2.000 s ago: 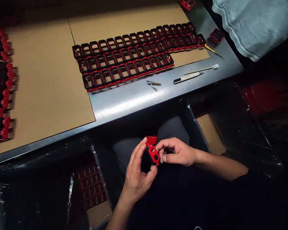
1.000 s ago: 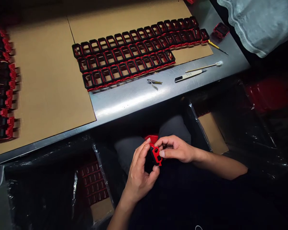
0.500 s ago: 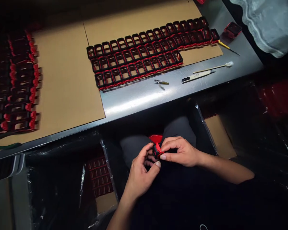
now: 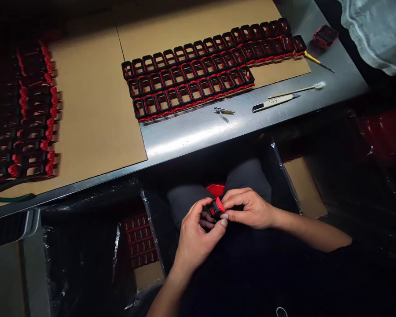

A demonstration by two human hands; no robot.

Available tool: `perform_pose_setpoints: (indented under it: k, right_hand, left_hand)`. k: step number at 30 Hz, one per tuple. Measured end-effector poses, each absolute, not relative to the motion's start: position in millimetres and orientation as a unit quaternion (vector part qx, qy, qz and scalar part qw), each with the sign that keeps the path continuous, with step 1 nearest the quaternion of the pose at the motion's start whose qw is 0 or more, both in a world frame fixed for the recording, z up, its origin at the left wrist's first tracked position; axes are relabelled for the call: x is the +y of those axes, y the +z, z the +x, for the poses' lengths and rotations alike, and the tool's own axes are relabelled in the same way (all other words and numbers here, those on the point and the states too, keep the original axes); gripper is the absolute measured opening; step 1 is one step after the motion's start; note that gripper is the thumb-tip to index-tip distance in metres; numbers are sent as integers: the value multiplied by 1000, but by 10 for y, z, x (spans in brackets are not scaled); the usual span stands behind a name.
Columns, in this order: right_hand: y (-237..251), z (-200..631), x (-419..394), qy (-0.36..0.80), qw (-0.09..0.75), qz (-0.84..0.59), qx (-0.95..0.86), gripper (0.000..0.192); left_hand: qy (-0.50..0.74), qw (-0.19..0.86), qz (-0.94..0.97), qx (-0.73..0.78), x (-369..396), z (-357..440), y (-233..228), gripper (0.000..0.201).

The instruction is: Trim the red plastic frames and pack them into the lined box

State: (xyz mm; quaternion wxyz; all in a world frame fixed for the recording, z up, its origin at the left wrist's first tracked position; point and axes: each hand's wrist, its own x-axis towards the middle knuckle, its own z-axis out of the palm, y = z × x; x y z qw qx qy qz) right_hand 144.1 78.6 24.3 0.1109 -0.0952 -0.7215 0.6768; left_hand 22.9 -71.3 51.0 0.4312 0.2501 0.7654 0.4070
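Over my lap, below the table edge, both hands grip one small red and black plastic part. My left hand cups it from below with thumb and fingers. My right hand pinches it from the right side. Most of the part is hidden by my fingers. A second red piece lies on my lap just behind the hands. On the table, three rows of the same black and red parts stand on brown cardboard.
Another batch of parts fills the far left. On the steel table lie a small clipper, a craft knife, a swab stick and a yellow-handled tool. A bag-lined carton of parts sits lower left.
The part has been turned in my hands, its broad red face no longer showing, and my fingers have closed more tightly on it. The view has shifted left.
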Motion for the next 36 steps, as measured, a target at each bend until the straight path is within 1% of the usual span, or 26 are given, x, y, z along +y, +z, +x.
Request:
perform_pose_setpoints:
  k: [6, 10, 15, 19, 24, 29, 30, 34, 36]
  right_hand:
    - [234, 1437, 788, 704, 92, -105, -697, 14]
    - [210, 1435, 788, 708, 90, -102, -693, 14]
    - [189, 1436, 789, 699, 97, -91, -703, 13]
    - [178, 1440, 781, 674, 119, -85, -724, 12]
    - [177, 1435, 778, 630, 146, -70, -760, 11]
    - [176, 1431, 773, 589, 155, -61, -790, 12]
    - [179, 1431, 772, 587, 154, -64, -792, 13]
    - [217, 1426, 777, 599, 166, -82, -779, 23]
    - [253, 1425, 787, 620, 173, -99, -759, 27]
  left_hand:
    - [386, 430, 247, 778, -694, 214, 521, 38]
    - [390, 428, 252, 775, -701, 198, 502, 38]
    - [453, 451, 264, 722, -786, 171, 420, 42]
    - [487, 424, 302, 701, -853, 165, 391, 45]
    - [447, 391, 325, 736, -813, 223, 421, 66]
    - [412, 309, 342, 786, -770, 279, 396, 63]
    - [412, 293, 349, 789, -773, 286, 386, 65]
    - [427, 247, 368, 788, -811, 309, 351, 83]
    - [436, 229, 381, 783, -828, 317, 339, 88]
